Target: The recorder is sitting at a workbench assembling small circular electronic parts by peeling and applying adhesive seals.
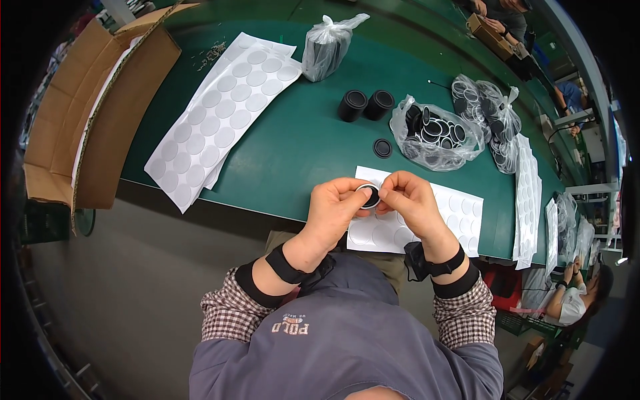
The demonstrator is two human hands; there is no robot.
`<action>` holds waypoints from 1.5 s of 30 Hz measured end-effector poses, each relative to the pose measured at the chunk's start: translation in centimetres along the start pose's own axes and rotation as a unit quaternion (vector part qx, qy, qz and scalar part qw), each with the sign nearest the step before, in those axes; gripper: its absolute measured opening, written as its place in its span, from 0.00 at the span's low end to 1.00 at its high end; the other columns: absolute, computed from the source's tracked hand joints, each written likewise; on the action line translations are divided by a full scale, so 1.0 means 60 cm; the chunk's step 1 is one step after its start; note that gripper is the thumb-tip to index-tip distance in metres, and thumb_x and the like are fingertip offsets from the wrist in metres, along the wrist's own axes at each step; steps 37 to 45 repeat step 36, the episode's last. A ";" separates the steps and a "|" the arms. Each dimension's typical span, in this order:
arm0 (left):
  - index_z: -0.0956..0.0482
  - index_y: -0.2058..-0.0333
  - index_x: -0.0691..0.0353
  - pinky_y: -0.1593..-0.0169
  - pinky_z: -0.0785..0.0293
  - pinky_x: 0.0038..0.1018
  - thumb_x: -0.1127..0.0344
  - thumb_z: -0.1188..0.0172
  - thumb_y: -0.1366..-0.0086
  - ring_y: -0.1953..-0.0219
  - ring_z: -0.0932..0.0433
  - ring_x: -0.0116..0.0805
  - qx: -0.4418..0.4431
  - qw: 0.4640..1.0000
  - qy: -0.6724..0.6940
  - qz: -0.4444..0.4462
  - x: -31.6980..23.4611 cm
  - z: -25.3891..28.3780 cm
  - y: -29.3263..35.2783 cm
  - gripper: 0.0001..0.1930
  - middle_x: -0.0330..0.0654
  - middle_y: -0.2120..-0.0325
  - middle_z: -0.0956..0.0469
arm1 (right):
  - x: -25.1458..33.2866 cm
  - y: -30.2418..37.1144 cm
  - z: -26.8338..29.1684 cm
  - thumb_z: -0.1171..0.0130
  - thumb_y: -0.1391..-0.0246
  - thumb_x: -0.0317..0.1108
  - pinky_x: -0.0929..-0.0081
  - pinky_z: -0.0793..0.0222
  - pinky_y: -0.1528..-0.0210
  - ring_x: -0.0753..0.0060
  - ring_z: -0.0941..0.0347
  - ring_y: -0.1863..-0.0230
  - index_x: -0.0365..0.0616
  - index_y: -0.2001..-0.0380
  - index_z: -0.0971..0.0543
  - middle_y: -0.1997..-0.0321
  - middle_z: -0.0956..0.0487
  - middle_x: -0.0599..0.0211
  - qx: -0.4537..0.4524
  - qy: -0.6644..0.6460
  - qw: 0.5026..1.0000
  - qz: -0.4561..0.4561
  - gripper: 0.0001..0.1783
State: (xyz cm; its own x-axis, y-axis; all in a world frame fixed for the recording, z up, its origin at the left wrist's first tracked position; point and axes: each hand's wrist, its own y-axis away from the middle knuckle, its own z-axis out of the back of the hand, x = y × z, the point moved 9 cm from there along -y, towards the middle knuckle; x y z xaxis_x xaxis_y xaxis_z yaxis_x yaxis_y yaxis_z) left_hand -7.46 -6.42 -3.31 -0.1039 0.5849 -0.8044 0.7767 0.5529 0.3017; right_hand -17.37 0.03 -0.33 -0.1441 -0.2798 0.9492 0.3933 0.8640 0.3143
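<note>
Between both hands, above the table's near edge, is a small round black disc (pixel 369 195) with a pale ring around its rim. My left hand (pixel 338 203) pinches its left side, thumb on the face. On the opposite edge, my right hand (pixel 405 198) has thumb and forefinger pressed together; whether a sticker is between them I cannot make out. Beneath the hands lies a white sheet of round stickers (pixel 460 217). A single black disc (pixel 382 148) rests just beyond it, with two black cylindrical stacks (pixel 353 105) farther back.
An open plastic bag of black, white-rimmed discs (pixel 437 137) sits right of the stacks. Long sticker sheets (pixel 223 110) lie at left, beside an open cardboard box (pixel 127 113). A tied bag (pixel 327 50) stands at the back. More bags (pixel 493 113) and other people are at right.
</note>
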 end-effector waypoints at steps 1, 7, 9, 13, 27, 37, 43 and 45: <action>0.25 0.64 0.68 0.68 0.25 0.19 0.72 0.45 0.43 0.71 0.24 0.25 -0.002 1.000 0.000 0.000 0.000 0.001 0.000 0.09 0.41 0.71 0.23 | 0.000 0.000 -0.001 0.46 0.52 0.27 0.83 0.31 0.71 0.79 0.28 0.76 0.37 0.73 0.29 0.76 0.27 0.69 0.003 0.000 1.000 0.003 0.05; 0.25 0.64 0.69 0.69 0.25 0.19 0.72 0.46 0.43 0.71 0.24 0.24 -0.009 1.000 -0.004 -0.002 -0.004 0.002 0.002 0.08 0.41 0.72 0.23 | 0.000 -0.001 -0.003 0.46 0.52 0.27 0.83 0.31 0.71 0.79 0.28 0.76 0.37 0.73 0.29 0.76 0.27 0.69 0.005 0.000 1.000 0.009 0.05; 0.25 0.64 0.68 0.69 0.25 0.19 0.72 0.46 0.43 0.71 0.24 0.24 -0.011 1.000 -0.004 -0.002 -0.003 0.003 0.003 0.08 0.41 0.72 0.23 | 0.000 -0.002 -0.004 0.46 0.52 0.27 0.83 0.31 0.71 0.80 0.29 0.76 0.37 0.74 0.29 0.76 0.27 0.69 0.001 -0.001 1.000 0.003 0.05; 0.25 0.64 0.68 0.68 0.25 0.19 0.72 0.46 0.43 0.71 0.24 0.24 -0.013 1.000 -0.003 -0.004 -0.001 0.005 0.002 0.08 0.41 0.72 0.23 | -0.002 -0.004 -0.004 0.47 0.53 0.25 0.84 0.32 0.73 0.81 0.29 0.77 0.36 0.75 0.29 0.78 0.28 0.69 -0.009 -0.002 1.000 -0.010 0.04; 0.25 0.64 0.68 0.68 0.25 0.19 0.72 0.46 0.43 0.71 0.24 0.24 -0.011 1.000 -0.005 -0.011 0.002 0.007 0.005 0.08 0.40 0.73 0.23 | -0.011 -0.006 -0.004 0.46 0.53 0.26 0.83 0.31 0.72 0.80 0.29 0.77 0.37 0.75 0.29 0.78 0.27 0.69 -0.006 0.016 0.999 -0.039 0.04; 0.25 0.64 0.68 0.67 0.25 0.20 0.72 0.45 0.43 0.71 0.24 0.23 -0.006 1.000 -0.015 -0.020 0.002 0.008 0.006 0.08 0.40 0.74 0.23 | -0.013 -0.005 -0.003 0.46 0.53 0.27 0.82 0.31 0.73 0.79 0.29 0.77 0.36 0.75 0.29 0.78 0.27 0.68 -0.007 0.026 0.999 -0.042 0.04; 0.25 0.64 0.68 0.67 0.25 0.20 0.72 0.45 0.43 0.71 0.24 0.23 -0.006 1.000 -0.015 -0.020 0.002 0.008 0.006 0.08 0.40 0.74 0.23 | -0.013 -0.005 -0.003 0.46 0.53 0.27 0.82 0.31 0.73 0.79 0.29 0.77 0.36 0.75 0.29 0.78 0.27 0.68 -0.007 0.026 0.999 -0.042 0.04; 0.25 0.64 0.68 0.67 0.25 0.20 0.72 0.45 0.43 0.71 0.24 0.23 -0.006 1.000 -0.015 -0.020 0.002 0.008 0.006 0.08 0.40 0.74 0.23 | -0.013 -0.005 -0.003 0.46 0.53 0.27 0.82 0.31 0.73 0.79 0.29 0.77 0.36 0.75 0.29 0.78 0.27 0.68 -0.007 0.026 0.999 -0.042 0.04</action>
